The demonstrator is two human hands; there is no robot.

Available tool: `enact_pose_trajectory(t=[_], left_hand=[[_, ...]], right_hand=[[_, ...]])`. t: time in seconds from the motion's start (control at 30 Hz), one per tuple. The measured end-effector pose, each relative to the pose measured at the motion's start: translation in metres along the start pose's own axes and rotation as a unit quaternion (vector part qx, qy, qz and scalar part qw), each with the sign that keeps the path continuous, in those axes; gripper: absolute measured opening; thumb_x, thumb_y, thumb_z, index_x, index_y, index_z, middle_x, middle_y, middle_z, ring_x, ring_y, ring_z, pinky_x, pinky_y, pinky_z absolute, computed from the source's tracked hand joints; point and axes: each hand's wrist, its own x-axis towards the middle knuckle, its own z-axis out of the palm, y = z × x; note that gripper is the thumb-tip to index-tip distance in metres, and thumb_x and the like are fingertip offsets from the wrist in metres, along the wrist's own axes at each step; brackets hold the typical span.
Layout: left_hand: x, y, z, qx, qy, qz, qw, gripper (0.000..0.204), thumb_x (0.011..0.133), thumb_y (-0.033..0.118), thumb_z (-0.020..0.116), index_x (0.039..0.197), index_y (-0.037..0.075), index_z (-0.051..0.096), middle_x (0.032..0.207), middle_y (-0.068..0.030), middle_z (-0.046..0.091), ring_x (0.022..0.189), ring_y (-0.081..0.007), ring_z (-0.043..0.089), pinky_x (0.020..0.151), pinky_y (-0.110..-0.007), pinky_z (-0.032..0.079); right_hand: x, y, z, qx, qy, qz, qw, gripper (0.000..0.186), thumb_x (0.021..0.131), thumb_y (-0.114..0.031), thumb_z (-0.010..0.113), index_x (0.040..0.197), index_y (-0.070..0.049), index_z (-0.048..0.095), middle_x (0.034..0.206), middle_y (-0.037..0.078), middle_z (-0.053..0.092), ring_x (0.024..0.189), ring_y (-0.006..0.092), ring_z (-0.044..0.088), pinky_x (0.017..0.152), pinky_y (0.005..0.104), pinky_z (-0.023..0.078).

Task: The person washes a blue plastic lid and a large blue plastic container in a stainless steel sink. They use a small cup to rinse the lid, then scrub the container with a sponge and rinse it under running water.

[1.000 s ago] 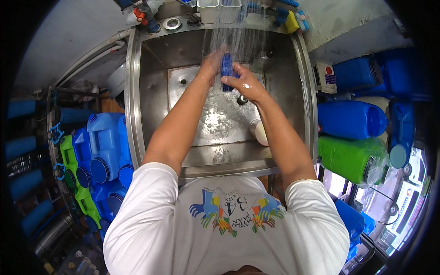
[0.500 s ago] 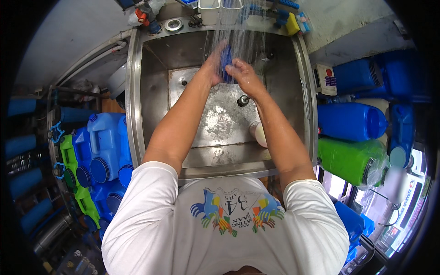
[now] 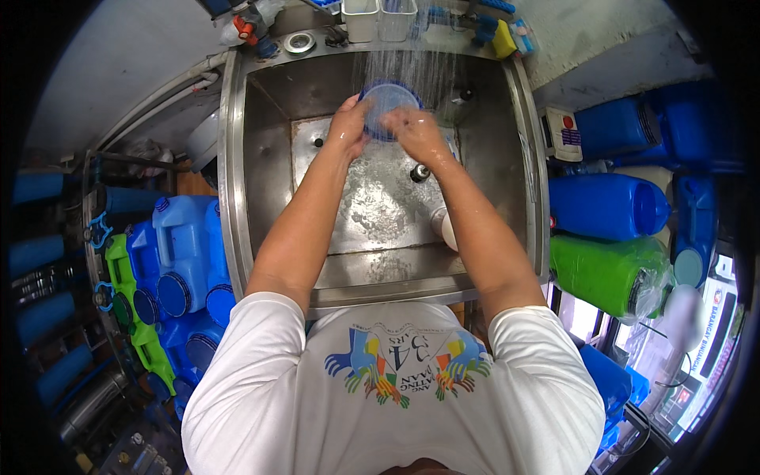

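Centre of frame: steel sink (image 3: 380,207). Upper centre: left hand (image 3: 349,129) curls partly closed on the edge of a round blue lid (image 3: 389,96); right hand (image 3: 419,138), blurred, bent at its face, hold unclear. Falling water (image 3: 434,57) could cause slippage.

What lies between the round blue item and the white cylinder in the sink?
In the head view, the right hand and a small dark round fitting.
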Motion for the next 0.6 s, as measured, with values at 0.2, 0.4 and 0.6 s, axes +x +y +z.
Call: enact_pose_trajectory(t=[0.2, 0.4, 0.6], left_hand=[[-0.004, 0.004, -0.025, 0.073, 0.039, 0.011, 0.997, 0.034, 0.096, 0.016, 0.061, 0.128, 0.01, 0.055, 0.108, -0.0057, 0.066, 0.096, -0.0172, 0.063, 0.077, -0.035, 0.054], [-0.011, 0.006, -0.048, 0.257, 0.077, 0.063, 0.961, 0.05, 0.093, 0.03, 0.069, 0.132, 0.004, 0.053, 0.114, -0.0097, 0.065, 0.103, -0.0192, 0.062, 0.089, -0.033, 0.05], [-0.012, 0.02, -0.068, 0.367, 0.119, 0.174, 0.906, 0.055, 0.09, 0.04, 0.071, 0.132, 0.007, 0.057, 0.128, -0.0086, 0.06, 0.112, -0.0195, 0.058, 0.093, -0.033, 0.048]], right_hand=[[-0.005, 0.017, -0.01, 0.047, 0.026, 0.16, 0.986, 0.042, 0.092, -0.023, 0.064, 0.126, 0.001, 0.059, 0.096, 0.018, 0.069, 0.085, 0.0263, 0.069, 0.074, 0.0401, 0.054], [-0.021, 0.039, 0.013, 0.386, -0.027, 0.299, 0.872, 0.049, 0.094, -0.006, 0.059, 0.141, 0.0, 0.044, 0.093, 0.014, 0.065, 0.063, 0.0178, 0.063, 0.054, 0.0293, 0.055], [-0.032, 0.048, 0.031, 0.4, -0.08, 0.33, 0.851, 0.048, 0.095, -0.003, 0.058, 0.142, -0.002, 0.045, 0.088, 0.009, 0.063, 0.062, 0.0156, 0.061, 0.055, 0.0295, 0.054]])
